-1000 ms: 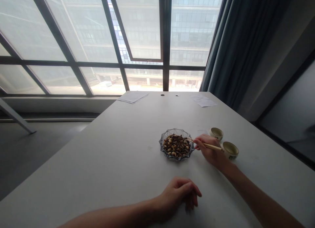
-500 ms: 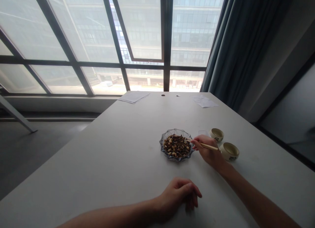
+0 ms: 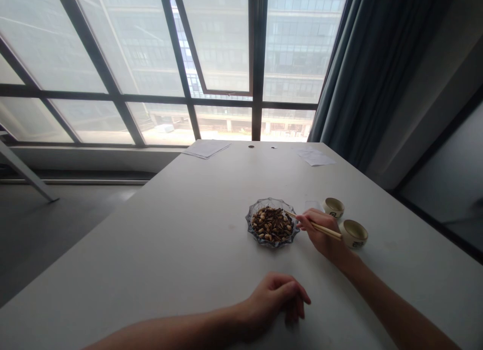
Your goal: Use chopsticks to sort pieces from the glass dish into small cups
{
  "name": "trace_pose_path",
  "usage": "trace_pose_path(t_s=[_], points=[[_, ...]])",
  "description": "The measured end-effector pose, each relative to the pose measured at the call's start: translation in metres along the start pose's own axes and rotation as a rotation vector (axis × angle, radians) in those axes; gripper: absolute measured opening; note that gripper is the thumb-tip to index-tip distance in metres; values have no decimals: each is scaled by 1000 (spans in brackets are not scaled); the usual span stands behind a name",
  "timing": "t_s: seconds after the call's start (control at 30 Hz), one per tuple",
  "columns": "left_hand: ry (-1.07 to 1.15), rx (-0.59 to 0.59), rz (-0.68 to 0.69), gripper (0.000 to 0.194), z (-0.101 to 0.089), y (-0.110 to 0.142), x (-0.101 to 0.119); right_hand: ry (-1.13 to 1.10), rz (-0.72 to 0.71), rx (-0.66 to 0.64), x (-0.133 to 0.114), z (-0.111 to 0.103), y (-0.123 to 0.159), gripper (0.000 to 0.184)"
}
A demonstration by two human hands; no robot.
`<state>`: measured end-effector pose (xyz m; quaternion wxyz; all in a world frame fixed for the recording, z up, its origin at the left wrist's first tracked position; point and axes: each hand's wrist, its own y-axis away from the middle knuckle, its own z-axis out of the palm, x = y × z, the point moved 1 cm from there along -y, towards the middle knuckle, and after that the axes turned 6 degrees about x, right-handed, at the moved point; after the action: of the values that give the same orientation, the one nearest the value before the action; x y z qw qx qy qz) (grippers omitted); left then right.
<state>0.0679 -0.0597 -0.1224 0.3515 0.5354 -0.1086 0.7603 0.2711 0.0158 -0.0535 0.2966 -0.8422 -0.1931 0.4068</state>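
Observation:
My right hand is closed around a pair of wooden chopsticks, beside the right rim of a clear scalloped glass bowl. The chopstick tips reach over the rim to the upper right of a heap of mixed nuts and dark seeds. Whether anything is pinched between the tips is too small to tell. Nearer to me, my left hand rests on the white table, fingers loosely bent and a little apart, holding nothing.
Two beige cups with dark markings, a farther one and a nearer one, stand right of my right hand. A small clear plastic piece lies behind that hand. Paper sheets and another sheet lie at the far edge.
The chopsticks have tilted a little in my right hand, their back ends shifting right and down. My left hand stays in place on the table.

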Motion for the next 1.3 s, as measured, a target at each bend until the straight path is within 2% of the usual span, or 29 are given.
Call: trace_pose_path(t_s=[0.13,0.27,0.4,0.6,1.0,1.13,1.3], points=[[5,3,1,57,1,1,1,-2,-19,29,-5,-10,-2,36],[7,12,2,56,2,1,2,0,-46,-43,-7,-14,-8,33],[7,16,-2,57,2,1,1,-24,25,-90,-4,-8,-11,32],[5,15,-5,59,2,0,1,-39,99,-54,1,4,-9,37],[3,14,-9,60,2,1,2,27,68,-23,2,9,-5,44],[-1,22,-6,57,2,1,2,19,48,-11,0,4,-4,41],[6,27,-7,57,3,1,3,17,0,41,-13,-14,-3,36]])
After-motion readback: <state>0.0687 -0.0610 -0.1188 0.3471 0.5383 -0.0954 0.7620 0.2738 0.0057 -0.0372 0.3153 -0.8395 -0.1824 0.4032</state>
